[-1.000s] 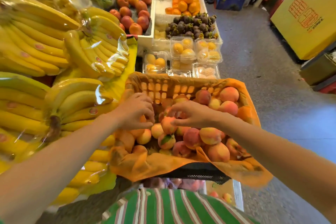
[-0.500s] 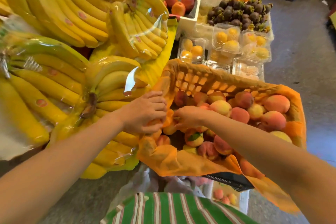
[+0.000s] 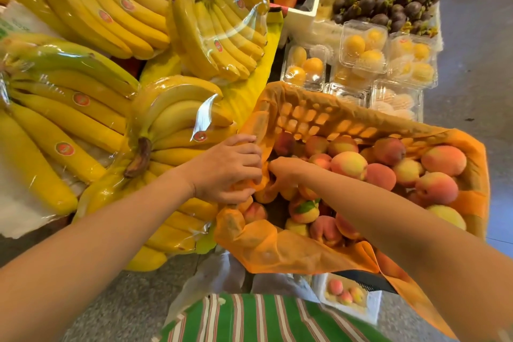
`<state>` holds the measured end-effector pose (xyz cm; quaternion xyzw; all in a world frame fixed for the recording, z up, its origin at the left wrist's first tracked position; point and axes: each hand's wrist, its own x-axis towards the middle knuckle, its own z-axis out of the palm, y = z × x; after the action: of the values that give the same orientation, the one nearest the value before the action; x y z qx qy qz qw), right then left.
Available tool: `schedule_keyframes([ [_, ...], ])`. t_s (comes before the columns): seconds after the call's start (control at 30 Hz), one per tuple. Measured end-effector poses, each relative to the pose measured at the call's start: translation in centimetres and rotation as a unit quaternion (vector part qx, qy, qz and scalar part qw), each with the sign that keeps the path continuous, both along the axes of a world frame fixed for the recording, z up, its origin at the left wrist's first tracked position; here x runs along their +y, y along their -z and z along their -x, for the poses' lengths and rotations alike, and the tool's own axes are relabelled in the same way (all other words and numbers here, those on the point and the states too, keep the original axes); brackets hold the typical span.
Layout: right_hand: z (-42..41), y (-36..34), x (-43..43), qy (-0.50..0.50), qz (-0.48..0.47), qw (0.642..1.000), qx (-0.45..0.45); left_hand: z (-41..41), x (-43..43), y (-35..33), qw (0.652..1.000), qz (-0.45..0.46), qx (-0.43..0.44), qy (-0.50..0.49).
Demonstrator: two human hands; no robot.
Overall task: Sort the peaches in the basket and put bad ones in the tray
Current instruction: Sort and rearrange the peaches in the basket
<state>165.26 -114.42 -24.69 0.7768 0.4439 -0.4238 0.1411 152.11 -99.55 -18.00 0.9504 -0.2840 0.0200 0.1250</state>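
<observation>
My hands have moved to the left corner of the basket (image 3: pixel 305 116), left hand (image 3: pixel 227 169) clutching its orange liner (image 3: pixel 291 253), right hand (image 3: pixel 280 172) among the peaches (image 3: pixel 348 165), grasp unclear; no reject seems picked yet, tray (image 3: pixel 373 303) waiting below.

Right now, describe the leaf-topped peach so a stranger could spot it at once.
Find the basket with the orange liner, right of the bananas. Go to its near left corner, just nearer the person than the right hand. That peach alone carries a green leaf on top.
</observation>
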Motion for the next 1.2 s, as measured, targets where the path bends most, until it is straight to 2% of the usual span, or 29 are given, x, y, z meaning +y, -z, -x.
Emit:
schedule_keyframes([
  [0.2, -0.6, -0.8, -0.9, 0.015, -0.039, 0.999, 0.028, 0.0, -0.2, -0.1, 1.000, 0.007, -0.003, -0.009],
  [0.47, -2.2, -3.8, -5.1, 0.103, -0.191, 0.973, 0.073, -0.3, -0.6, -0.6, 1.000, 0.010, -0.001, -0.019],
  [0.67, -2.7, -6.4, -7.3, 0.164, -0.288, 0.933, 0.138, -1.4, -2.0, -1.0, 0.995, 0.033, -0.024, -0.088],
  [0.87, -2.8, -9.4, -9.1, 0.268, -0.306, 0.882, 0.236, -2.4, -4.0, -1.2, 0.989, 0.037, 0.005, -0.145],
  [0.97, -2.6, -10.1, -9.9, 0.290, -0.306, 0.872, 0.247, -3.3, -5.7, -2.1, 0.983, 0.089, 0.045, -0.157],
  [1.03, -2.4, -10.4, -10.6, 0.301, -0.318, 0.865, 0.245, -3.8, -6.7, -2.6, 0.971, 0.164, 0.085, -0.155],
  [1.1, -2.4, -10.8, -11.2, 0.320, -0.334, 0.852, 0.244, -4.1, -7.4, -2.8, 0.938, 0.269, 0.147, -0.162],
  [1.2, -2.4, -11.1, -12.0, 0.333, -0.334, 0.848, 0.243, -4.4, -8.1, -3.2, 0.864, 0.398, 0.250, -0.179],
])
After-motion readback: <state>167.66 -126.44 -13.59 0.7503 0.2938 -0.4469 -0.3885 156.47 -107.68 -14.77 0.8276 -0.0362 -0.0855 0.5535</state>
